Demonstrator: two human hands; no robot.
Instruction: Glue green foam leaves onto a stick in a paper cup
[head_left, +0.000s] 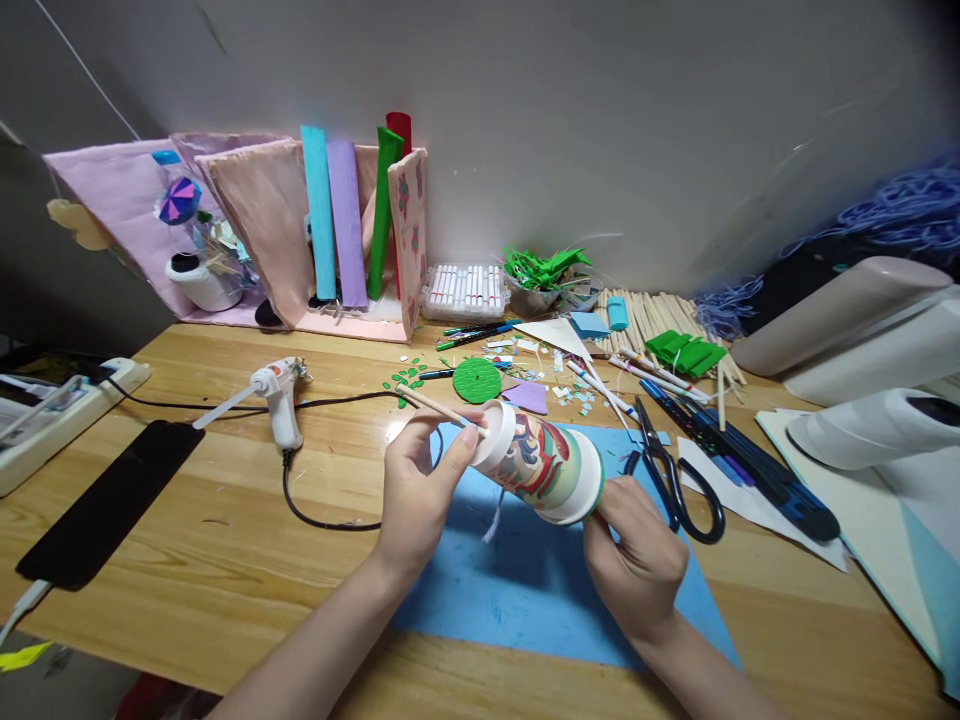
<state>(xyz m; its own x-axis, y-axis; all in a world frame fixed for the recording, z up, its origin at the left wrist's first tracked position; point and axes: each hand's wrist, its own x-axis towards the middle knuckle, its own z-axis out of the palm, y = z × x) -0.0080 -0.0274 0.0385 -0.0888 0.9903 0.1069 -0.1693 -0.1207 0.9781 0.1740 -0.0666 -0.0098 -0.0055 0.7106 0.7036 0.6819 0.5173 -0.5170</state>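
**Printed cup tilted between two hands**

The left hand (424, 475) pinches the cup's (541, 462) white end and a stick (431, 404); the right hand (637, 560) is clamped on its green rim, above the mat (525, 600). Scissors (666, 480) lie right. Any lettering is illegible.

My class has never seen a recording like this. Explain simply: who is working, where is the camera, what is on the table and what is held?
There is no robot here: one person works barehanded. The single picture comes from a camera worn on the head, looking forward and down.

The left hand holds a thin wooden stick against the white end of a decorated cylinder; the right hand grips its green-rimmed end.

Below is a blue sheet on the wooden table, with scissors, a glue gun and a green disc around.
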